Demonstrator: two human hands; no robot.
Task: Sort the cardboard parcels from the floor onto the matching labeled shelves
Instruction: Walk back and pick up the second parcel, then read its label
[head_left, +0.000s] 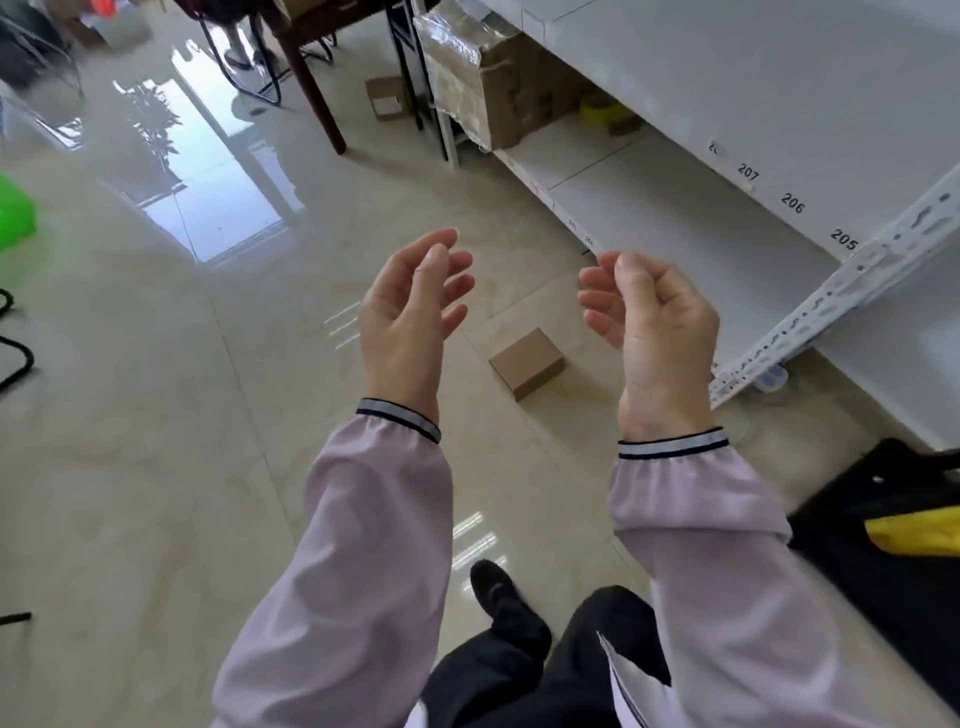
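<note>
A small brown cardboard parcel (527, 362) lies on the glossy tiled floor between my two raised hands and farther from me. My left hand (410, 312) is held up with fingers apart and loosely curled, holding nothing. My right hand (649, 317) is also raised, its fingers curled but apart, empty. White shelves (675, 208) stand at the right, with number labels 207, 206 and 205 (792, 203) on the edge of one shelf. A second small parcel (387, 97) with a white label lies on the floor farther back by a table leg.
A large taped cardboard box (493, 83) and a yellow tape roll (602, 111) sit on the lower shelf. A wooden table leg (317, 98) stands at the back. A black and yellow bag (893, 525) is at the right, a green bin (15, 213) at the left edge.
</note>
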